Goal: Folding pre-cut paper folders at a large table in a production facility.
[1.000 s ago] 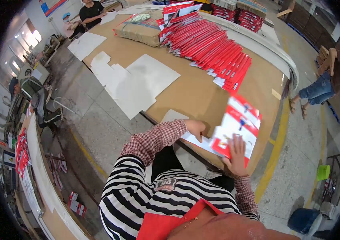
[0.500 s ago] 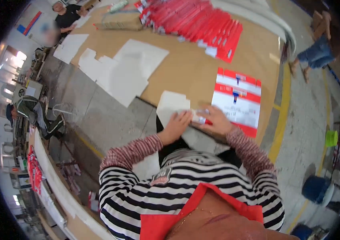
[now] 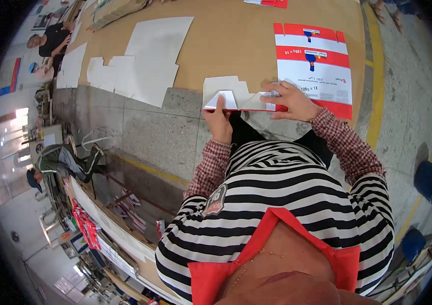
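A carton blank (image 3: 226, 84) with its pale inner side up lies at the table's near edge, with folded-over flaps and a red strip along its front. My left hand (image 3: 219, 122) is closed on its left part, thumb on top of a white folded flap, the other fingers mostly hidden underneath. At its right end, my right hand (image 3: 297, 101) grips the folded flap with bent fingers, the thumb nearer to me. Just beyond that hand a flat printed carton (image 3: 322, 76), red and white with blue figures, lies on the brown tabletop (image 3: 221, 40).
White cardboard blanks (image 3: 152, 46) lie to the left, some overhanging the edge. A brown bundle (image 3: 117, 12) and a red printed piece (image 3: 272, 2) are at the far side. Two people (image 3: 56, 38) are at the far left; another person (image 3: 66, 160) bends at the left.
The view has shifted, so the table's far side is mostly out of frame. My left hand has drawn back to the blank's near edge; a white flap now shows folded over under its thumb.
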`<state>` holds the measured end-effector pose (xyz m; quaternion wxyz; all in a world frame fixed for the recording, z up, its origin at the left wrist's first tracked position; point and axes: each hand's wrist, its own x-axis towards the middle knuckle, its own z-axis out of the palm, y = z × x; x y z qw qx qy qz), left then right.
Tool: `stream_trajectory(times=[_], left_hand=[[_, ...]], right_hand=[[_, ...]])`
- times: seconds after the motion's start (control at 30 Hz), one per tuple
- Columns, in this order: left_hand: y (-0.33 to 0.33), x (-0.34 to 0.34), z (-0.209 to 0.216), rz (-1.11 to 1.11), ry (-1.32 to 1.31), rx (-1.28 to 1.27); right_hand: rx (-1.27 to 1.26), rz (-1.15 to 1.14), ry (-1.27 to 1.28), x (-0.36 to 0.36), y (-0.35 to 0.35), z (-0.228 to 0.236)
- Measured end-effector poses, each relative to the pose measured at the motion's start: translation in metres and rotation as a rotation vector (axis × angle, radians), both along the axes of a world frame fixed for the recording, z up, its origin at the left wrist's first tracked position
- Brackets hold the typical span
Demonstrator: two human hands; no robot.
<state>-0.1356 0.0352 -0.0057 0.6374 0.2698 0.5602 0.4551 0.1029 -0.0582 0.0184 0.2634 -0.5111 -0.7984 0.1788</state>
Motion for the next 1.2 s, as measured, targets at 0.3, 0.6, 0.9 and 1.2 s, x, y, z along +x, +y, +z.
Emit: stream_trajectory(times=[0.3,0.6,0.9,1.2], left_hand=[[0.029,0.068,0.033,-1.162,0.805,1.450],[0.043,0.076,0.010,-1.305,0.972,1.444],[0.033,0.102,0.015,-1.344,1.273,1.354],[0.026,0.117,-0.003,-1.114,1.197,1.324]], right_hand=[[-0.133,-0.070,-0.243,0.010,-0.011,0.018],[0.041,-0.421,-0.125,0.024,-0.041,0.003],[0.056,-0.407,-0.139,0.028,-0.042,-0.012],[0.130,-1.310,1.349,0.055,-0.146,-0.007]])
